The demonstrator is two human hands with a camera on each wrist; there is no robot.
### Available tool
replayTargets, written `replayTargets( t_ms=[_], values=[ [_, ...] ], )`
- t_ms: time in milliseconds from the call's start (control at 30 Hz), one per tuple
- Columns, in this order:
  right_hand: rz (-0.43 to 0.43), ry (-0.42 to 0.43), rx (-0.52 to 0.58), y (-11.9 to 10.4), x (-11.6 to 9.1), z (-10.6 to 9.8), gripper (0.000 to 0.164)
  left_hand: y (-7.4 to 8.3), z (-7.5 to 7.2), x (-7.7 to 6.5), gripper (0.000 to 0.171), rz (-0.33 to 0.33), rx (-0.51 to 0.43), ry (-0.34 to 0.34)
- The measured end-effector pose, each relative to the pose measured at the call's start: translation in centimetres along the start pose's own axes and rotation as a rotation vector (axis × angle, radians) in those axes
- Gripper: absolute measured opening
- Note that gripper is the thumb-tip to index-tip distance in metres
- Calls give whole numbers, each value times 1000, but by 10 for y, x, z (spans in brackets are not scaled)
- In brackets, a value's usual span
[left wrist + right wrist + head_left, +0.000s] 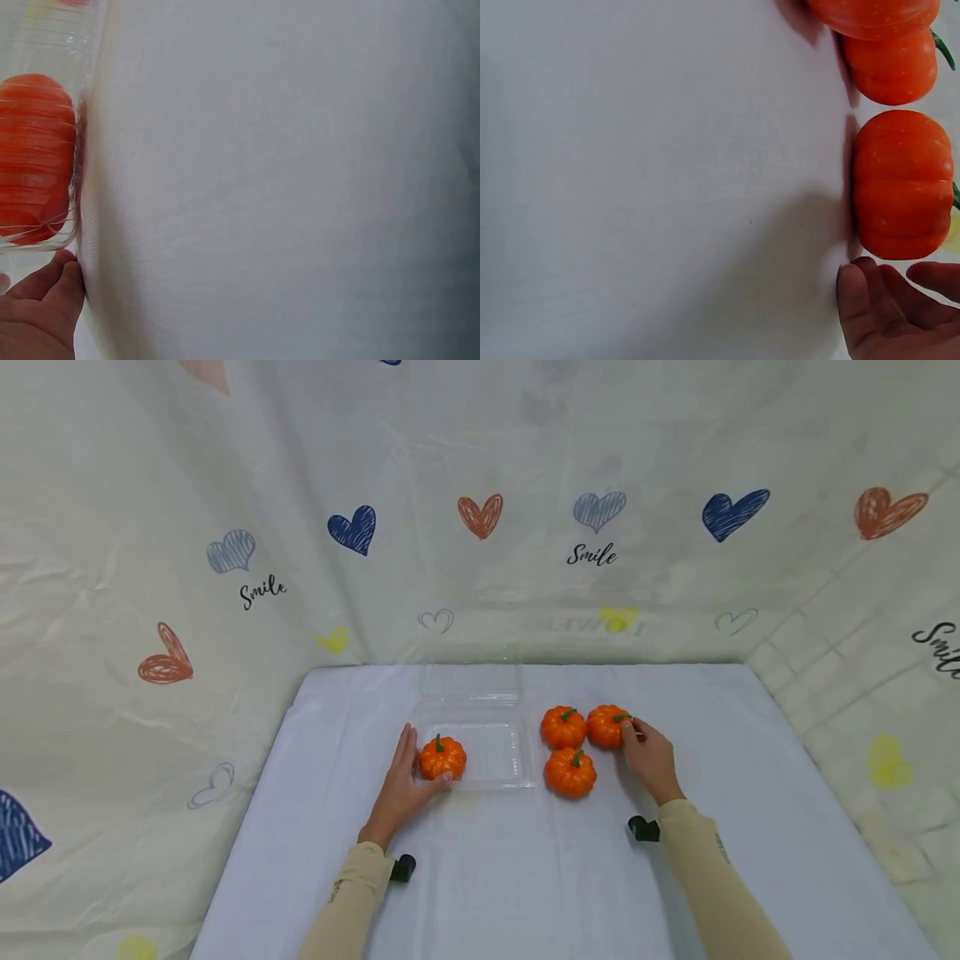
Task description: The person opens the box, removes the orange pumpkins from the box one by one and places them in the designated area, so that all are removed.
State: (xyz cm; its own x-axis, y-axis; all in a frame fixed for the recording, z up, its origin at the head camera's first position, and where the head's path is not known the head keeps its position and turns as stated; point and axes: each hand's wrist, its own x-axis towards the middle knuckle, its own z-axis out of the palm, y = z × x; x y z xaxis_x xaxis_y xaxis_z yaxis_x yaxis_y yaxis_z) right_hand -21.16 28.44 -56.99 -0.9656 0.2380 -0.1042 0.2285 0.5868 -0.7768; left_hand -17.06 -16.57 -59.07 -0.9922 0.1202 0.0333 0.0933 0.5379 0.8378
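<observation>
A clear plastic box (491, 785) lies on the table with its lid (470, 685) folded back behind it. One small orange pumpkin (442, 760) sits in the box's left part, and its side shows through the ridged wall in the left wrist view. My left hand (401, 793) rests at the box's left side, fingers straight along it and thumb at the front edge. To the right of the box, my right hand (651, 762) is beside the rightmost pumpkin (606, 727). In the right wrist view its fingertips (853, 279) are right at that pumpkin's side, loosely bent and not round it.
Two more pumpkins, one at the back (562, 727) and one nearer (570, 774), stand between the box and the rightmost pumpkin. A white cloth (510, 877) covers the table. Behind it hangs a heart-printed sheet (525, 585).
</observation>
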Motion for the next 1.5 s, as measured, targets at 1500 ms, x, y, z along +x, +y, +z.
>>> replayTargets(
  t_ms=[1500],
  values=[
    [-301, -48, 224, -91, -31, 61, 59, -3, 3, 1, 118, 12, -10, 5]
  ],
)
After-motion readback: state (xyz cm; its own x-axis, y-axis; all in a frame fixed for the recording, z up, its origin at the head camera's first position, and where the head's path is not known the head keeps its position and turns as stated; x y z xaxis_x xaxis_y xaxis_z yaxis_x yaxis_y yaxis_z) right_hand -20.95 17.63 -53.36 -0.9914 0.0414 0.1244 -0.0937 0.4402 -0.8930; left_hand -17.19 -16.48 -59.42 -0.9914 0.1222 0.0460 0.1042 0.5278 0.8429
